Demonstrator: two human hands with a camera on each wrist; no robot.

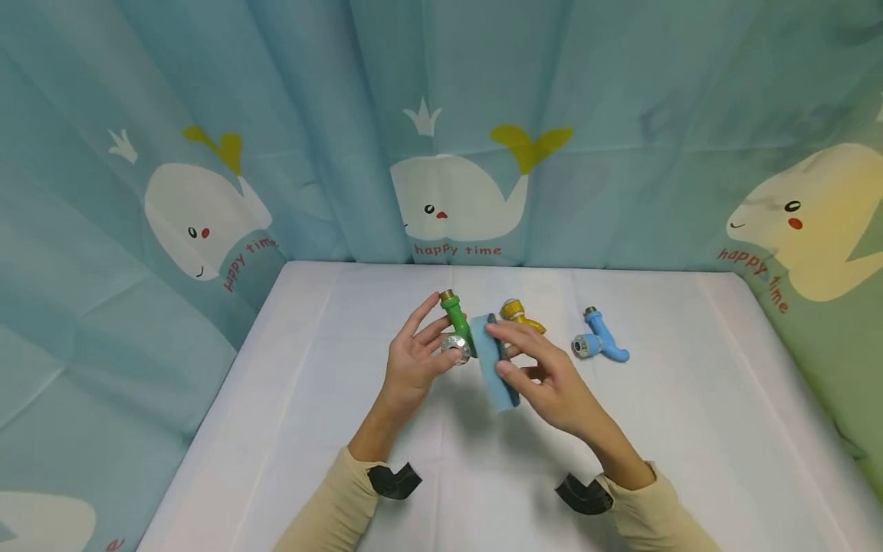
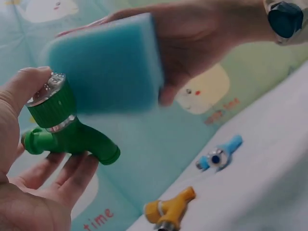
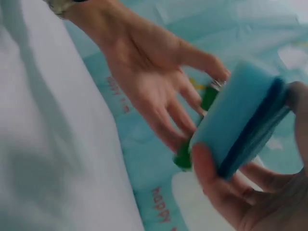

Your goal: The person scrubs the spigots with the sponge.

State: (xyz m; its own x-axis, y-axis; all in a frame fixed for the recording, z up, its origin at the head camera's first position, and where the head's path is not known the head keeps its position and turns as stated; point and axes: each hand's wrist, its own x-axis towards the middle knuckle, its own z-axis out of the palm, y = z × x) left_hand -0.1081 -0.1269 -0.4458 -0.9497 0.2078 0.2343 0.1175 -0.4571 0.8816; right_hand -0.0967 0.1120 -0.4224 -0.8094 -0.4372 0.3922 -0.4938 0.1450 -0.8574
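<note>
A green tap (image 1: pixel 454 313) with a silver-topped knob is held above the table by my left hand (image 1: pixel 412 363). The thumb presses on the knob and the fingers support the body from the other side, as the left wrist view shows. My right hand (image 1: pixel 545 376) grips a light blue sponge (image 1: pixel 490 364) with a darker scouring layer, thumb and fingers on its edges. In the left wrist view the sponge (image 2: pixel 106 67) stands close behind the green tap (image 2: pixel 72 130); I cannot tell whether they touch.
A yellow tap (image 1: pixel 524 316) lies on the white table (image 1: pixel 331 322) beyond my right hand. Farther right lies a light blue tap (image 1: pixel 602 337). Blue curtains (image 1: pixel 331 153) printed with whales surround the table's back and sides.
</note>
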